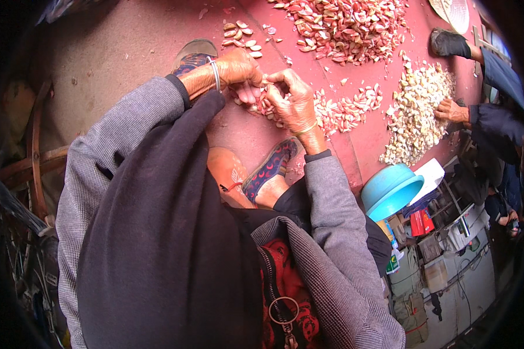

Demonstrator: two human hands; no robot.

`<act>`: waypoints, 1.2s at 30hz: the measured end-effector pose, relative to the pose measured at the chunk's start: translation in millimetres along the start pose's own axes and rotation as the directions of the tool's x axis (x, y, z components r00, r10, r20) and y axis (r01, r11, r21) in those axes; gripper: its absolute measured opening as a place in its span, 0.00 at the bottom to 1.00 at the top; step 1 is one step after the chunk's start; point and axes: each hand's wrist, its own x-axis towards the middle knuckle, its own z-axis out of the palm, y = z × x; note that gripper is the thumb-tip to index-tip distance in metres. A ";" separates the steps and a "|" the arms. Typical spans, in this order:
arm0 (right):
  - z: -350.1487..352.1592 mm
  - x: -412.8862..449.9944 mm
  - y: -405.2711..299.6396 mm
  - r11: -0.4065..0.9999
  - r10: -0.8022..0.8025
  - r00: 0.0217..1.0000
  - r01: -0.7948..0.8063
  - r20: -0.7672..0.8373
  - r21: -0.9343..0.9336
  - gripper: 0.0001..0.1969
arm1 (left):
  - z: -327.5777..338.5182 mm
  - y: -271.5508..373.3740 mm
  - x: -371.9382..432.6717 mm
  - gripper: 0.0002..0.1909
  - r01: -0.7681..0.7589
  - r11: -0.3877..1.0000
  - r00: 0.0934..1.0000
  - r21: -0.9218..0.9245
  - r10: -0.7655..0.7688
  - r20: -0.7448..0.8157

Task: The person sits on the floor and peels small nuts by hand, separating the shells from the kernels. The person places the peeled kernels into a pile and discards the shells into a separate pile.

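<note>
My left hand (244, 76), with a silver bangle at the wrist, is held palm up, its fingers curled at a small pale piece, seemingly a garlic clove (266, 81). Thumb and forefinger of my right hand (290, 96) pinch at the same piece from the other side. Under both hands lies a strip of reddish-skinned cloves (347, 109), running off to the right. A large heap of reddish cloves (349, 30) is beyond them. A few loose cloves (242, 37) lie near my left shoe.
At the right, a co-worker's hand (452, 110) touches a heap of pale cloves (419, 113). A turquoise plastic basin (391, 192) leans near my right elbow. A round woven basket (452, 15) lies at the upper right. My patterned shoe (270, 168) is below my hands.
</note>
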 end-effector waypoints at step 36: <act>-15.9 -5.2 17.6 0.586 0.456 0.881 -0.405 0.127 0.701 0.09 | 6.1 3.3 -1.6 0.08 0.006 0.990 0.991 -0.142 0.012 0.130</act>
